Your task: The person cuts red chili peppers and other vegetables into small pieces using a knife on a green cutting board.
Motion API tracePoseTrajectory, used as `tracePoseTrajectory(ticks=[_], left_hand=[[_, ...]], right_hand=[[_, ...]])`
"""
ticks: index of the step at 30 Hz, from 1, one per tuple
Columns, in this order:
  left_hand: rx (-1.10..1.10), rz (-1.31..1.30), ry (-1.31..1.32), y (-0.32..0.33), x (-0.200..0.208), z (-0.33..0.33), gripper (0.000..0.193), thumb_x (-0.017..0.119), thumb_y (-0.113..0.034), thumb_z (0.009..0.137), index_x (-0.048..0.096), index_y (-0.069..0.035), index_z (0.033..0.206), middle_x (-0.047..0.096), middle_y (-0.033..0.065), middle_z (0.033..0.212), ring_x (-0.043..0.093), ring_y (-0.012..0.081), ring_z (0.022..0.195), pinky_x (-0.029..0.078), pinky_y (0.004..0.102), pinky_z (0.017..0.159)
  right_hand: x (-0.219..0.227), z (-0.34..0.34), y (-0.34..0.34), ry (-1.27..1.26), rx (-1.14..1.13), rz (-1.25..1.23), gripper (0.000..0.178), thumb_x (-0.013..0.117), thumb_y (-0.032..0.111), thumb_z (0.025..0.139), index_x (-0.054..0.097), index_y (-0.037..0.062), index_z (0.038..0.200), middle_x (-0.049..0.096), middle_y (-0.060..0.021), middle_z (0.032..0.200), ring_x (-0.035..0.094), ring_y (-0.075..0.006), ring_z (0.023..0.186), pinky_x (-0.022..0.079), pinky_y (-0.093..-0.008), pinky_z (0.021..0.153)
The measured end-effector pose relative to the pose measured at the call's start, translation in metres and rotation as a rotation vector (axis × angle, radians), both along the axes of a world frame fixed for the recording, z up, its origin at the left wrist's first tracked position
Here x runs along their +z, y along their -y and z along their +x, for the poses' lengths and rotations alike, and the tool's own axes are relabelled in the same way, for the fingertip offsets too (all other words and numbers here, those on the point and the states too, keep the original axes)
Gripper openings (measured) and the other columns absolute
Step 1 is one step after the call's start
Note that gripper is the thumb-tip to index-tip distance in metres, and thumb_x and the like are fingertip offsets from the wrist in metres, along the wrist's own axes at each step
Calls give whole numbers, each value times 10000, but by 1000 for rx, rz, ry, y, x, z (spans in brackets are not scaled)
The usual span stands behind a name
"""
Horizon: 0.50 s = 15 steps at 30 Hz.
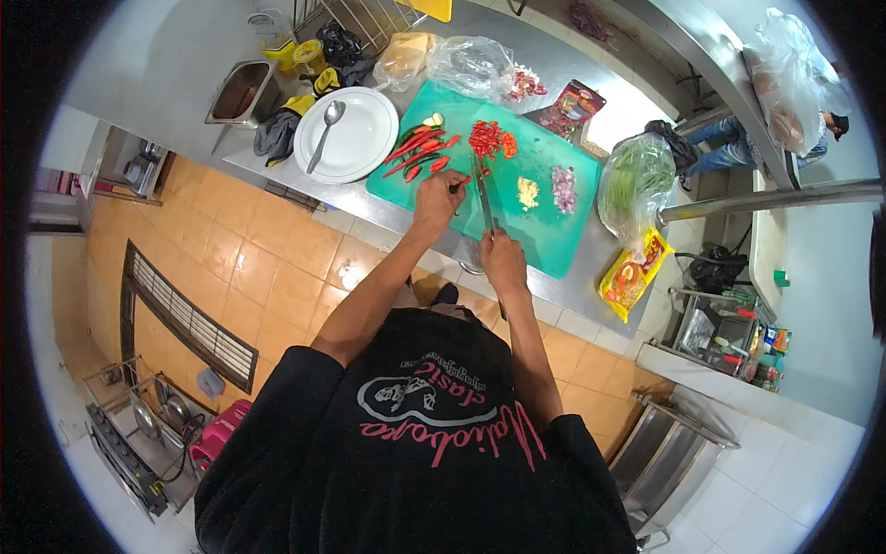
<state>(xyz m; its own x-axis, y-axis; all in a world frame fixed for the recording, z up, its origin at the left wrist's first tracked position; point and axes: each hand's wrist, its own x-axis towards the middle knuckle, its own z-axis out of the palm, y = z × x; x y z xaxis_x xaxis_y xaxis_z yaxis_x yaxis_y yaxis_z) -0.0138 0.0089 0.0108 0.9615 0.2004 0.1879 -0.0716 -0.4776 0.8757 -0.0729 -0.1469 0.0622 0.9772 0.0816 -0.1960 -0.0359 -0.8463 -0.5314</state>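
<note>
My right hand (503, 261) grips the handle of a knife (486, 200), its blade pointing away from me over a green cutting board (552, 242). Close to the blade's left side, my left hand (437, 200) pinches a red chili (463, 182), mostly hidden by the fingers. Several whole red chilies (421, 148) lie on the board's left part, with pale garlic cloves (434, 119) beyond them. Past the knife tip is a heap of sliced red chili (485, 139). Chopped garlic (527, 193) and chopped shallots (564, 189) form separate small piles to the right.
Left of the board stands a white plate (365, 138) with a spoon (325, 136). Plastic bags (471, 66) and a dark red packet (570, 106) lie behind it. At right are bagged green vegetables (637, 180) and a yellow packet (635, 275). Another person (729, 148) is partly visible far right.
</note>
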Motion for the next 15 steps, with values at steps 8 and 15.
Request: tracePoseTrajectory(ticks=[8,15], left_hand=[[91,-62,-22,2,-1,8,145,676,3,740,680,-7,884,666,164,736,644,260,578,506,354,543],[54,-66,-60,2,11,9,103,667,-9,762,666,5,864,659,147,713,628,222,541,503,344,519]], right_hand=[[4,-12,-5,22,-18,73,287,472,216,945,578,-41,874,618,-309,723,620,-486,697,507,-545,632],[-3,-15,-9,41,-20,4,354,384,260,1000,565,-37,938,620,-300,716,621,-480,698,505,-551,620]])
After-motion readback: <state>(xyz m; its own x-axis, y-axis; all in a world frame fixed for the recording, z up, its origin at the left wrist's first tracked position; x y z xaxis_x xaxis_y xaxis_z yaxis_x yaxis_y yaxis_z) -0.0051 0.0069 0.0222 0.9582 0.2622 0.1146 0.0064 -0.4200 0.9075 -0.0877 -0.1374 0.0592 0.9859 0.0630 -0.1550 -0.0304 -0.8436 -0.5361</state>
